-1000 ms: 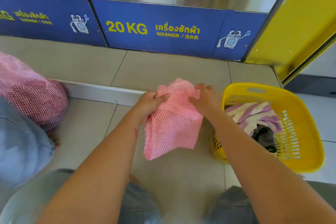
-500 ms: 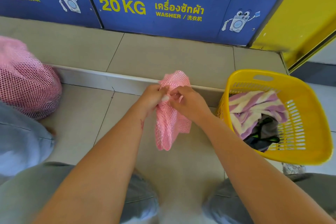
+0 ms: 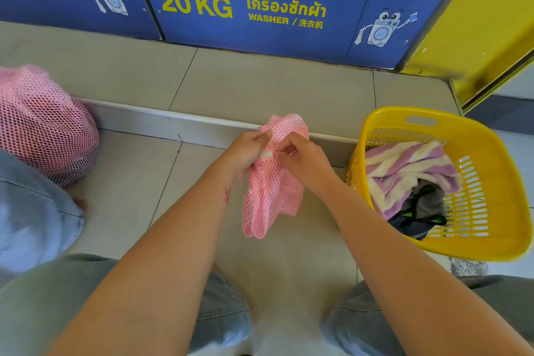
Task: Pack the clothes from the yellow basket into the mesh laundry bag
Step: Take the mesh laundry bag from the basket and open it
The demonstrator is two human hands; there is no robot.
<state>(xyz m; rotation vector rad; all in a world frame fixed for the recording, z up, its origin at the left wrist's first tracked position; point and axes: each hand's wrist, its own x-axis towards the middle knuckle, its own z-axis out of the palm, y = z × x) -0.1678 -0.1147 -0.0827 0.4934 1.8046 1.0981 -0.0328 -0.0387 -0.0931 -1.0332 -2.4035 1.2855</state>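
A small pink mesh laundry bag [image 3: 271, 193] hangs limp in front of me over the tiled floor. My left hand [image 3: 245, 153] and my right hand [image 3: 300, 159] both pinch its upper part, fingers close together around a small white piece at its top. To the right stands the yellow basket [image 3: 491, 170]. Inside it lie a purple and white striped towel [image 3: 404, 165] and dark clothes [image 3: 424, 211] with a green stripe.
A second, stuffed pink mesh bag [image 3: 43, 130] sits on the floor at the left, beside another person's leg in jeans [image 3: 31, 211]. A raised tiled step [image 3: 173, 118] runs across ahead, below blue washer panels [image 3: 260, 9]. A yellow panel [image 3: 476, 23] stands at the right.
The bag was spread wide between my hands a second ago; my hands have come together at its top and the bag now hangs bunched and narrow. The view tilted down slightly.
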